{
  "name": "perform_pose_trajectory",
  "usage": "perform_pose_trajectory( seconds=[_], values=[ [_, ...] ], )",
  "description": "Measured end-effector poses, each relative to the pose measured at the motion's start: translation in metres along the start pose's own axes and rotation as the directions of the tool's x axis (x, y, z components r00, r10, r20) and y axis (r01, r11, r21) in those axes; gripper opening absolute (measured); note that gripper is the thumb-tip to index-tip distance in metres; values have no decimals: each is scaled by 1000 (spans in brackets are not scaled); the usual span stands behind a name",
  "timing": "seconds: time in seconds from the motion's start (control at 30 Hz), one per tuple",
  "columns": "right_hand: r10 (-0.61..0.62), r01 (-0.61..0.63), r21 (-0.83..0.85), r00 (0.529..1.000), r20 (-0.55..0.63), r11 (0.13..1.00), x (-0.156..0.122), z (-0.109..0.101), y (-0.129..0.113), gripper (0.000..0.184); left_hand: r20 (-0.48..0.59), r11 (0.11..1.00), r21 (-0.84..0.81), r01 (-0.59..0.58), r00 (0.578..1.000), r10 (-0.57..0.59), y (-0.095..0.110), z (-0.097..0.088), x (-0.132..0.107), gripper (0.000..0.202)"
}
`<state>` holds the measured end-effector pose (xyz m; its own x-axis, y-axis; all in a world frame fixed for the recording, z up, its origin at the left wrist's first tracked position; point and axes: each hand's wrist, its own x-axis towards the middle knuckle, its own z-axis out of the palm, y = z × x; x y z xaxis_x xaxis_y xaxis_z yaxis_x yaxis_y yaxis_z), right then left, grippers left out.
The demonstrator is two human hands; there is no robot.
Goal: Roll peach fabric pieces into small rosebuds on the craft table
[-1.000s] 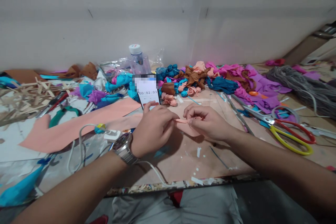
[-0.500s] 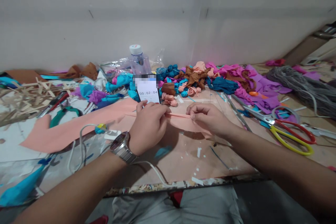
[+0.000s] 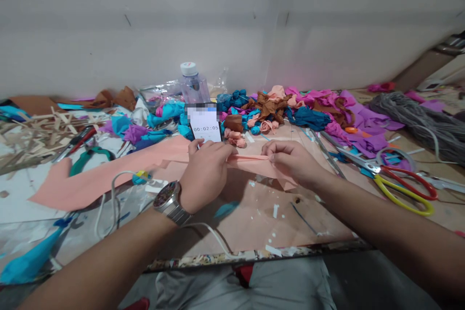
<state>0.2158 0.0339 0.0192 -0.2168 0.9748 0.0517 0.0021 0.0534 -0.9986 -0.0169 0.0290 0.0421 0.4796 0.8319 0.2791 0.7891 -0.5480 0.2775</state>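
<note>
Strip [image 3: 250, 158], one piece, is pinched by your left hand [image 3: 206, 170] and right hand [image 3: 293, 165]. Beyond stand one phone [image 3: 205, 124], one bottle [image 3: 193, 89].

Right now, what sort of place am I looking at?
Probably a craft workbench: crumpled coloured paper heaped behind, scissors on the right, and a peach paper strip between the left hand and right hand.

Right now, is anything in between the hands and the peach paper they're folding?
Nothing visible is. The left hand and right hand both hold the paper directly. The phone is just beyond the left hand, not between it and the paper.
</note>
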Motion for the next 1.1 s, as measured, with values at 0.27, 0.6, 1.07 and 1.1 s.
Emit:
perform_pose_trajectory(
  seconds=[0.27, 0.6, 1.07, 1.1],
  values=[
    [-28, 46, -132, 990, 136, 990, -10, 10, 4, 12, 65, 972, -193, -136, 986, 151, 11, -2, -7, 23],
    [-92, 148, -273, 973, 210, 951, -12, 10, 6, 9, 133, 969, -230, -93, 983, 126, 14, 0, -8, 21],
    [-115, 201, -438, 970, 215, 876, -16, 12, -5, 11, 131, 972, -218, -93, 984, 124, 14, 5, -8, 22],
    [-102, 189, -445, 972, 212, 876, -17, 12, -5, 11, 134, 971, -222, -93, 983, 125, 14, 5, -8, 22]
  ],
)
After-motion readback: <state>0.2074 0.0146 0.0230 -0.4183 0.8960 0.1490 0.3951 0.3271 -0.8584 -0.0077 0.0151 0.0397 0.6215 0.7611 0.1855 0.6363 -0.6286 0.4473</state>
